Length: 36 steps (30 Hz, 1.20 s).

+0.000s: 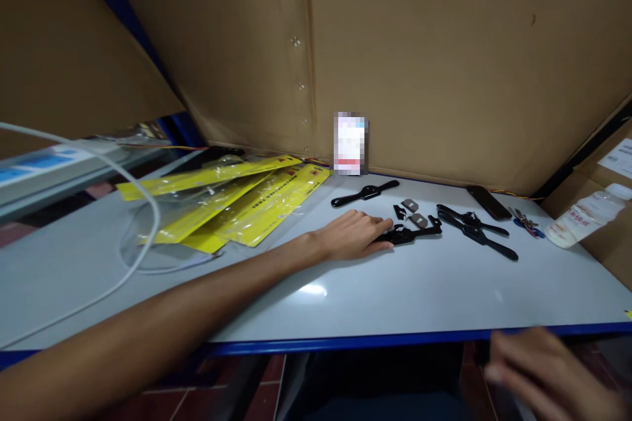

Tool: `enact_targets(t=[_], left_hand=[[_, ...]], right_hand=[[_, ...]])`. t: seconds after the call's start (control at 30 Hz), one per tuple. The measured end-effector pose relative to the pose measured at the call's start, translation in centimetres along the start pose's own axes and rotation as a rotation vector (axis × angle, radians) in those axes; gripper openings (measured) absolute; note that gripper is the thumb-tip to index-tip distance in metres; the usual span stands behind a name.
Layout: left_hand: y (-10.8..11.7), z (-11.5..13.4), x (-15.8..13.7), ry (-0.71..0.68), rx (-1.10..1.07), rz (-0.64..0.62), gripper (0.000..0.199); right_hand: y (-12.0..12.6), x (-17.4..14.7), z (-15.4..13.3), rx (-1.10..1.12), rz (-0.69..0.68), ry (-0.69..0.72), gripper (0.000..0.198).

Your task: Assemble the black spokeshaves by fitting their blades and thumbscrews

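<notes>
My left hand [356, 235] reaches across the table with its fingers closed round the left handle of a black spokeshave [417, 233]. Just behind that tool lie two grey metal blades [419, 220] and a small black part [399, 212]. Another black spokeshave [368, 192] rests farther back. To the right, two more spokeshaves [474, 233] lie partly crossed. My right hand [548, 368] is off the front edge at the lower right, smeared by motion, so its fingers cannot be made out.
Yellow-carded clear plastic packages [276, 204] are heaped at left beside a white cable [157, 210]. A phone with a blurred screen [349, 145] leans on the cardboard wall [444, 66]. At right are a dark flat case [488, 202], keys [527, 223] and a white bottle [585, 217].
</notes>
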<state>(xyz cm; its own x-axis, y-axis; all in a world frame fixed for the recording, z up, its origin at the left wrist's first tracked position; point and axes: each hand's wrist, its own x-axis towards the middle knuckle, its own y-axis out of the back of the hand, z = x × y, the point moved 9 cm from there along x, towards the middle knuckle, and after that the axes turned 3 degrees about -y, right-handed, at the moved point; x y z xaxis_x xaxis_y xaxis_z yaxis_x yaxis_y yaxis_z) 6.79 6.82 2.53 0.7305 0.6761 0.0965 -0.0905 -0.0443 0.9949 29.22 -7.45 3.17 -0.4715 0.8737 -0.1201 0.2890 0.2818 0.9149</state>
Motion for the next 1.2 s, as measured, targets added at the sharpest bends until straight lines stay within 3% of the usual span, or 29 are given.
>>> enact_targets(t=[0.07,0.13,0.27,0.37,0.47,0.6,0.73,0.87,1.03,1.2], left_hand=[[-0.1,0.1,0.0,-0.024,0.005,0.004,0.036],[-0.2,0.5,-0.1,-0.061,0.010,0.004,0.034],[-0.2,1.3,-0.3,-0.127,0.028,0.015,0.028],[-0.2,1.7,-0.4,-0.151,0.039,0.013,0.029],[-0.2,1.8,-0.5,-0.147,0.036,0.015,0.033],[0.0,1.5,-0.5,-0.097,0.008,0.017,0.037],[-0.1,1.7,-0.4,-0.089,0.008,-0.001,0.040],[-0.4,1.8,-0.4,-0.109,0.020,-0.018,0.045],[-0.5,2.2,-0.5,-0.133,0.041,-0.052,0.048],[-0.8,2.4,-0.7,-0.047,0.069,-0.064,0.048]], right_hand=[[4.3,4.0,-0.6,-0.100,0.206,0.074,0.037],[6.6,9.6,-1.1,-0.211,0.298,0.150,0.040],[6.8,20.3,0.9,-0.350,0.264,0.082,0.026],[5.9,23.8,2.3,-0.324,0.214,0.075,0.016],[6.4,23.5,2.5,-0.316,0.236,0.070,0.017],[7.6,20.7,0.0,-0.359,0.293,0.069,0.026],[4.7,18.4,-3.5,-0.377,0.174,0.106,0.040],[1.7,17.4,-5.3,-0.483,0.077,0.124,0.038],[1.3,17.5,-5.1,-0.497,0.087,0.076,0.045],[1.0,17.7,-4.8,-0.439,0.145,0.006,0.049]])
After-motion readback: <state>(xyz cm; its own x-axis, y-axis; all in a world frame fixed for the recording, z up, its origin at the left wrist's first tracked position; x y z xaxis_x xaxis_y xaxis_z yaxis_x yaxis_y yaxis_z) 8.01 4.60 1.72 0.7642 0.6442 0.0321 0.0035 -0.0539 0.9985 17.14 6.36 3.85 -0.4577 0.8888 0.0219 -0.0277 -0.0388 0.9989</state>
